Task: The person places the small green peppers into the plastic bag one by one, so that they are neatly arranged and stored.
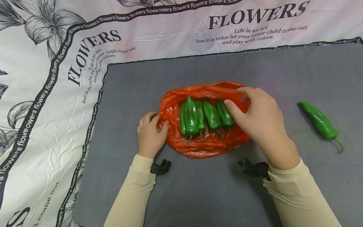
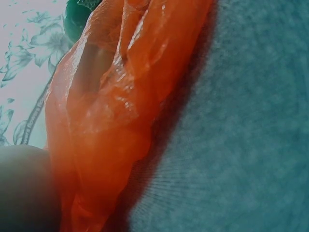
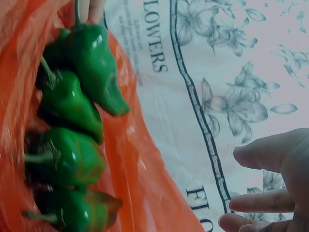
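Note:
A red plastic bag (image 1: 195, 153) lies with its mouth spread, and several green peppers (image 1: 191, 118) sit side by side in it. My left hand (image 1: 150, 134) holds the bag's left edge between thumb and fingers; in the left wrist view the red plastic (image 2: 106, 140) runs past the thumb (image 2: 26, 188). Above the bag's right side is my right hand (image 1: 261, 116), thumb and fingers spread apart with nothing between them. The right wrist view shows that hand (image 3: 270, 188) apart from the peppers (image 3: 67, 157), whose stems point left there.
One more green pepper (image 1: 317, 121) lies on the grey cloth (image 1: 198, 195), to the right of my right hand. A white floral tablecloth border (image 1: 158, 37) with printed words runs along the back and left. Black wrist cameras (image 1: 161, 167) are strapped on both wrists.

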The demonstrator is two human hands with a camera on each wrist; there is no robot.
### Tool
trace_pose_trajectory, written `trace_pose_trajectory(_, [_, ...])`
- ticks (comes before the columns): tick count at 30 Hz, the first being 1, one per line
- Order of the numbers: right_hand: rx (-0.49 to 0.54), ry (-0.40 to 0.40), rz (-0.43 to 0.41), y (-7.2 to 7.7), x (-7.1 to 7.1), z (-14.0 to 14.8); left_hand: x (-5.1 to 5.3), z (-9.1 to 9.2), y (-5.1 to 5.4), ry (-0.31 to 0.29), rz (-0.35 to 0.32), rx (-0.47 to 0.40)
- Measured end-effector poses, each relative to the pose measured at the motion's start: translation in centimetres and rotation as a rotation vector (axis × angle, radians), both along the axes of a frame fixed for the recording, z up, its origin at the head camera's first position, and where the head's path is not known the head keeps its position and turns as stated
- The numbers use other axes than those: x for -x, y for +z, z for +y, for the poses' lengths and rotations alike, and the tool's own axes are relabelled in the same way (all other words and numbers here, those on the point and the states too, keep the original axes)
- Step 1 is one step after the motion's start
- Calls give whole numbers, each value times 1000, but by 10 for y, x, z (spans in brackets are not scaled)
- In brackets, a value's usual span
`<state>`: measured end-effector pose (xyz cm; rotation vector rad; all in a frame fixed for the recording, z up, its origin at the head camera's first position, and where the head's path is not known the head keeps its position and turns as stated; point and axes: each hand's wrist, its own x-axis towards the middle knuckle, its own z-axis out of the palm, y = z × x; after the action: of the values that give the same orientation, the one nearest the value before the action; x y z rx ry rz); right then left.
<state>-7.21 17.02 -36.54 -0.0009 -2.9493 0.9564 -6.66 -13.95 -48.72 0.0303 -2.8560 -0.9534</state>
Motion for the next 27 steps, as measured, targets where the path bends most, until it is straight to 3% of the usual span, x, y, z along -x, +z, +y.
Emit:
trace_pose_trajectory(11, [26,-48,24,-1,4,19,0,-2,2,8,-2,3])
trace_pose_trajectory(27, [-4,-134,-2,-5,7,72,0,1,2,8,-7,2])
